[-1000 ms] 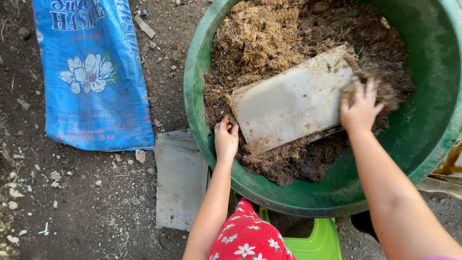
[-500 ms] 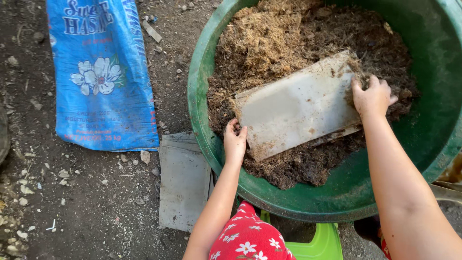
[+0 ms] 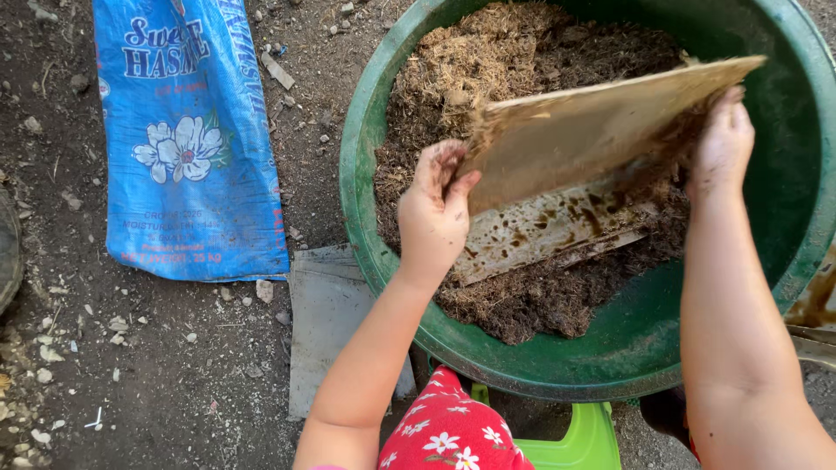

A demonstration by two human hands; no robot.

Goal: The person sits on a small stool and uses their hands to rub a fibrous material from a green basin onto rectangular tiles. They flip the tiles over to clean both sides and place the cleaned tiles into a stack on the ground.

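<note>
The left hand (image 3: 435, 213) and right hand (image 3: 721, 139) each clamped an end of the flat board (image 3: 592, 130), tilted (soiled underside showing) above brown fibrous mix (image 3: 522, 52) at the green basin's (image 3: 366, 174) twelve o'clock; much remained unturned.

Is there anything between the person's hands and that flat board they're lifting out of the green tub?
Nothing visible. The left hand grips the left end of the board and the right hand holds its right end, both in direct contact. The board is tilted up over a second flat sheet lying on the brown fibrous mix in the green tub.
</note>
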